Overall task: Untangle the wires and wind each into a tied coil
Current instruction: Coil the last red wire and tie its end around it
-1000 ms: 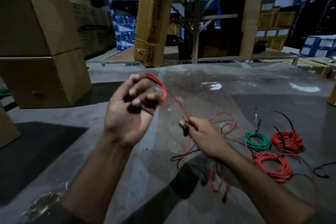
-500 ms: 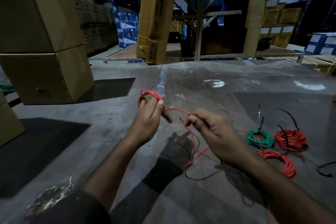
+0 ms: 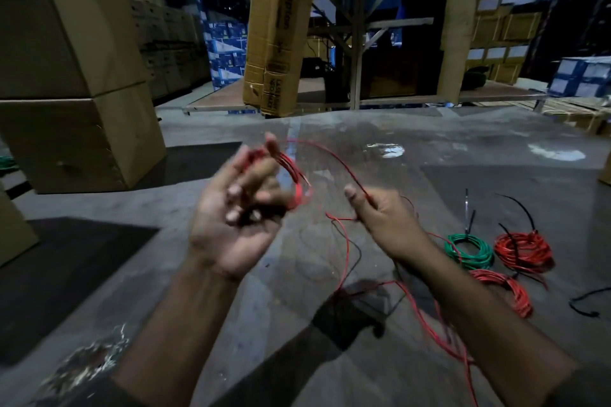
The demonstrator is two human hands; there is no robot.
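Two hands working red wire [image 3: 334,155]: left hand [image 3: 231,218] gripping its wound loops, right hand [image 3: 380,218] pinching the strand; three coils [image 3: 469,251] lying on floor.

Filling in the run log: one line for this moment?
left hand: holds red wire loops | right hand: pinches wire, feeding | finished coils: on floor

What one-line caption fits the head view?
Left hand holds thin red wire loops; right hand pinches the wire's free run.
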